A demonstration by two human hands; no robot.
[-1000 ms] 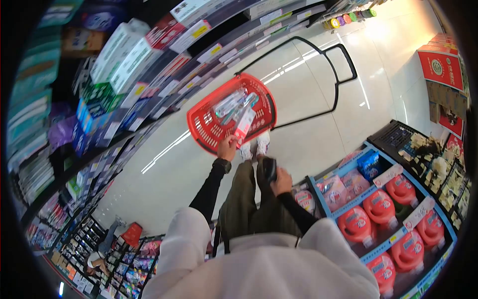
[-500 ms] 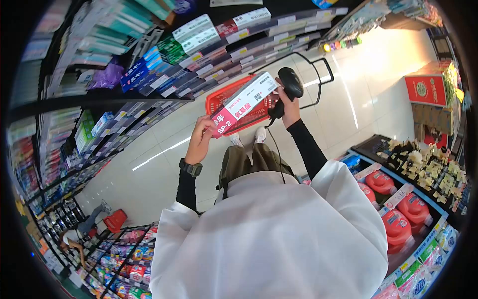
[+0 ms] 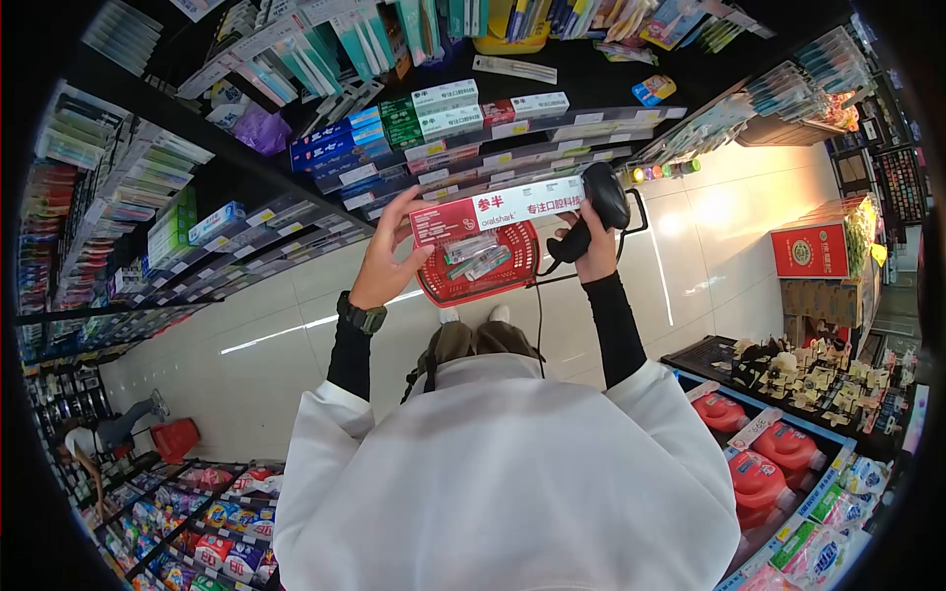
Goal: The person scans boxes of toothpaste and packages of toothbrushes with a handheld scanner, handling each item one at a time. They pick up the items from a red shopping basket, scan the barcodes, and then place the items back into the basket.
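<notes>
Two hands are now raised high in front of the shelves, where half a second ago they were lower and a second ago down at the basket: the left hand [image 3: 386,258] has lifted the long red-and-white cardboard toothpaste box [image 3: 498,210] out of the red plastic shopping basket [image 3: 480,264] on the floor and turned it nearly level, its printed long face toward the camera. The right hand [image 3: 591,246] has brought the black handheld barcode scanner [image 3: 603,200] up to the box's 3 o'clock end, so scanner head and box are now just beside each other, possibly touching. That suggests the box is being presented for a scan rather than put away. The left fingers [image 3: 414,207] pinch the box's red end at 9 o'clock, thumb below and fingertips over the top edge; the right fingers are wrapped tight round the scanner's grip. Directly beneath the box lies the basket, with more packets inside.
</notes>
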